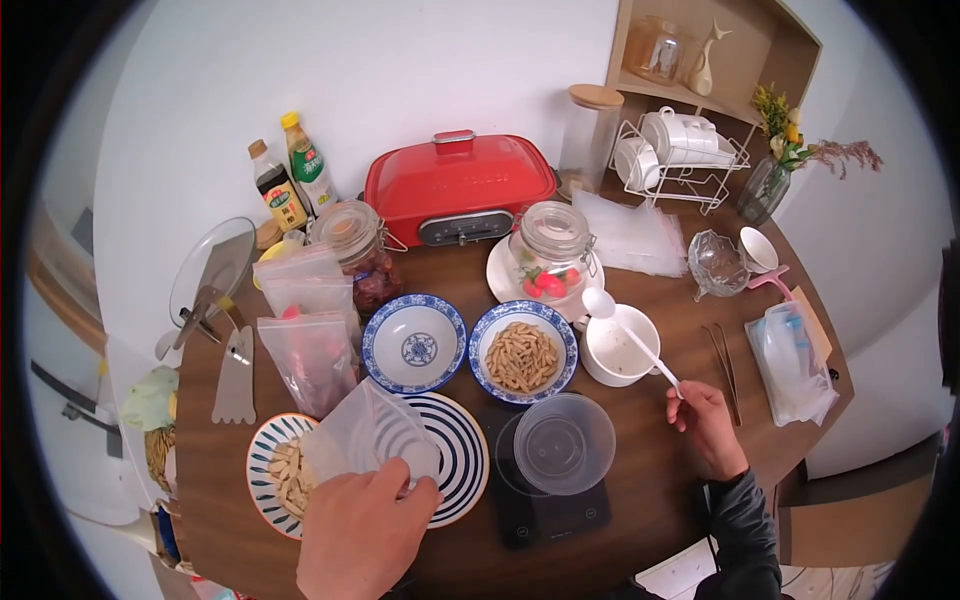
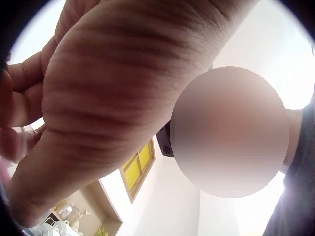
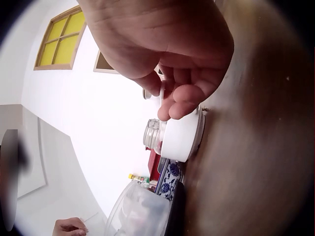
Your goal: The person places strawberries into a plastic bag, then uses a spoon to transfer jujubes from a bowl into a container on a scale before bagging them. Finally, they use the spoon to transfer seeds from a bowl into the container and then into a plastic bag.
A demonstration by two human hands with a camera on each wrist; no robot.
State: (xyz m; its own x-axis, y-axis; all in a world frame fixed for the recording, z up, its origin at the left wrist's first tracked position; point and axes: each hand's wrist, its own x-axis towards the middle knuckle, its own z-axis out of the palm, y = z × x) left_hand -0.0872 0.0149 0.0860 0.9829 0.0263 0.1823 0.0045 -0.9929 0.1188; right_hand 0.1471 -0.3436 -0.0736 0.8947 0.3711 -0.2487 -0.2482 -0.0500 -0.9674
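Note:
My left hand [image 1: 362, 530] pinches a translucent plastic bag [image 1: 372, 425] by its near edge. The bag overlaps a striped plate [image 1: 462, 470] and a smaller plate [image 1: 262, 462] of pale sliced pieces. In the left wrist view the palm of that hand [image 2: 108, 88] fills much of the picture and the bag is out of sight. My right hand [image 1: 708, 425] holds a white spoon [image 1: 640, 342] by the handle end, its bowl over the rim of a white pot [image 1: 622, 365]. The right wrist view shows curled right-hand fingers [image 3: 184, 101] beside the white pot [image 3: 177, 140].
A clear tub [image 1: 563, 445] stands on a black scale [image 1: 552, 520]. Behind are a bowl of brown pieces [image 1: 522, 358], a bare blue-and-white bowl [image 1: 415, 345], filled bags [image 1: 310, 362], lidded jars [image 1: 552, 250] and a red cooker [image 1: 455, 185]. Tongs [image 1: 724, 375] lie at the right.

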